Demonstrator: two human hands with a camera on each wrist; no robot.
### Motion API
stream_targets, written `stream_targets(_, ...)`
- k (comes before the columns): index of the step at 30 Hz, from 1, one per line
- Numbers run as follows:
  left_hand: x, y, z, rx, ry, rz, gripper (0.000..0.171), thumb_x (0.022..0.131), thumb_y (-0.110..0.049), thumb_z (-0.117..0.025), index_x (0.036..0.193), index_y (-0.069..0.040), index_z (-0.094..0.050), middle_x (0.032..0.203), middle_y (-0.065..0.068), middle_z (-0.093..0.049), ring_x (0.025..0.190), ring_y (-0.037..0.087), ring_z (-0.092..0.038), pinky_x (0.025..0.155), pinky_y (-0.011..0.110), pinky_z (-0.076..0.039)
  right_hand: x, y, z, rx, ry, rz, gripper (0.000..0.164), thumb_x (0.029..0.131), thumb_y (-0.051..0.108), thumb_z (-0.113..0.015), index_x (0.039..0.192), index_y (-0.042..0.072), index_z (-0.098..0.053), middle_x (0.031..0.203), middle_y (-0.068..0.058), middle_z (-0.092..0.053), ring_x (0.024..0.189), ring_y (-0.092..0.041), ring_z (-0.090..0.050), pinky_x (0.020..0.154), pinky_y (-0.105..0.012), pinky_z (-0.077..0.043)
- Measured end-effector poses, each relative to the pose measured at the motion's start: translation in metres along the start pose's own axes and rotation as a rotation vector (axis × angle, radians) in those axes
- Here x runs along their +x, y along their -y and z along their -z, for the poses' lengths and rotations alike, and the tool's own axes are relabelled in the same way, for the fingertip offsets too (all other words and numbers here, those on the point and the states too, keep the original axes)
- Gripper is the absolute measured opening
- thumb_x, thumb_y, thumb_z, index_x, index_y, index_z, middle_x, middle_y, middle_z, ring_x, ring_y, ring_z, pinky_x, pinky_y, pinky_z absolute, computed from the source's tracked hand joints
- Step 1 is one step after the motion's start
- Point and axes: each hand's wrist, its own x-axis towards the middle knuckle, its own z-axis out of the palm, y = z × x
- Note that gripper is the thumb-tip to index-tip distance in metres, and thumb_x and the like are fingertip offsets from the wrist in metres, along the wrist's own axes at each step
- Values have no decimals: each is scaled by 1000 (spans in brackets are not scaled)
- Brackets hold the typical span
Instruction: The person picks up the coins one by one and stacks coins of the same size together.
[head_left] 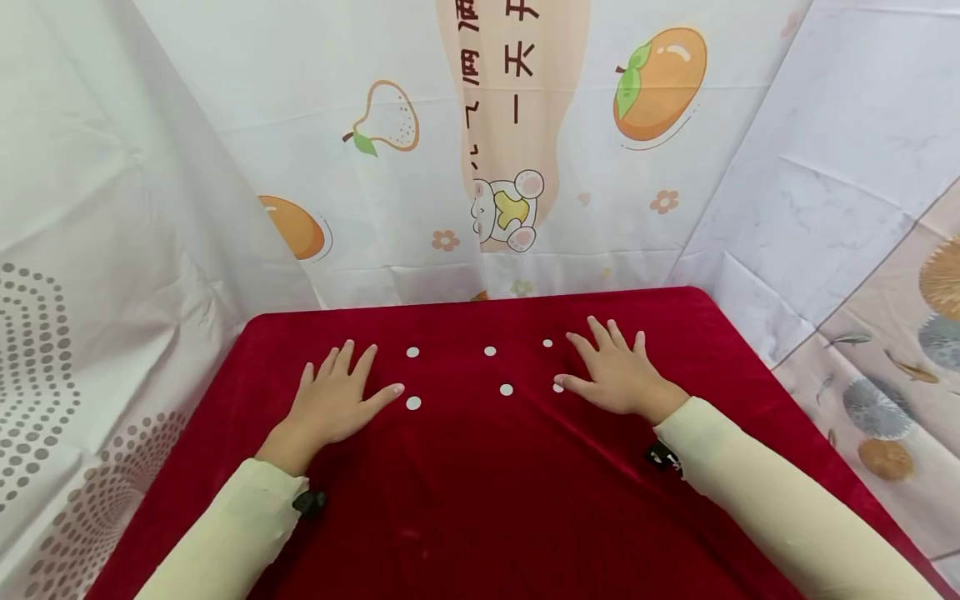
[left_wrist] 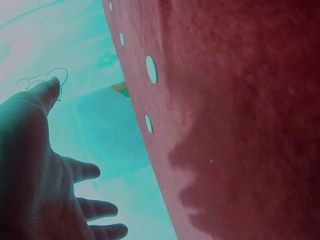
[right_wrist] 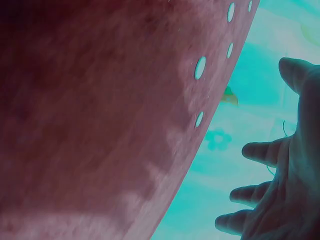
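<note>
Several small white discs lie in two rough rows on a red cloth-covered table (head_left: 465,500). My left hand (head_left: 333,404) is over the left part of the table, fingers spread and holding nothing; its thumb is close to a near-row disc (head_left: 413,403). Over the right part, my right hand (head_left: 618,379) also has spread fingers and an unfilled palm, and its thumb partly covers another disc (head_left: 558,388). Both wrist views show the left hand (left_wrist: 35,160) and the right hand (right_wrist: 285,165) raised off the cloth, with finger shadows falling on it.
Between the hands are a far-row disc (head_left: 490,351) and a near-row disc (head_left: 506,390). Printed curtains hang behind the table (head_left: 420,208) and along its left (head_left: 90,208) and right sides (head_left: 810,208). Dark wrist straps show at both cuffs.
</note>
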Motion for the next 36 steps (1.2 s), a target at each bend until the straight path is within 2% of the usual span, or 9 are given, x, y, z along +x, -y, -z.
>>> stream_targets(6,1,-5,0,21,-47,-19,106,89,-90,-29,166,-18,-24,165,25,-30,143,53,-39,110,75,-30,8,13,-4,8,-2,21,92,93,81,-44,161,19,-36,171,-18,-19,155,-51,-18,112,-84,-6)
stream_targets(9,2,-6,-1,13,-73,-23,105,89,-90,-29,166,-19,-25,162,24,-36,140,51,-43,106,74,-36,11,20,-5,12,-20,43,89,94,79,-46,159,19,-41,169,-18,-25,153,-49,-25,113,-83,-9)
stream_targets(14,4,-5,1,-1,-84,-13,103,90,-89,-29,166,-19,-25,159,23,-41,137,49,-47,103,72,-40,16,31,-7,24,-36,70,86,95,76,-48,156,17,-44,166,-17,-32,151,-45,-31,114,-81,-14)
stream_targets(19,5,-5,3,-41,-81,-2,105,89,-90,-31,166,-20,-23,159,22,-42,136,47,-49,100,71,-43,20,44,-9,33,-38,78,80,96,70,-53,155,17,-47,164,-15,-34,150,-42,-33,116,-79,-15)
stream_targets(24,5,-5,3,-79,-71,15,107,87,-92,-32,167,-21,-21,158,23,-43,135,45,-51,97,69,-47,27,53,-14,42,-37,88,76,97,68,-53,153,17,-49,163,-15,-36,150,-40,-34,117,-77,-16)
stream_targets(30,7,-5,0,-142,-75,23,106,87,-90,-36,167,-22,-20,157,21,-44,136,42,-52,95,64,-50,33,61,-22,75,-38,92,72,97,66,-55,150,17,-53,162,-14,-38,149,-40,-35,118,-76,-16)
stream_targets(36,8,-4,-6,-174,-72,31,103,89,-87,-40,166,-22,-21,156,21,-45,137,42,-51,96,66,-49,38,70,-27,83,-15,111,65,96,64,-58,143,18,-60,160,-14,-40,148,-40,-37,117,-77,-18)
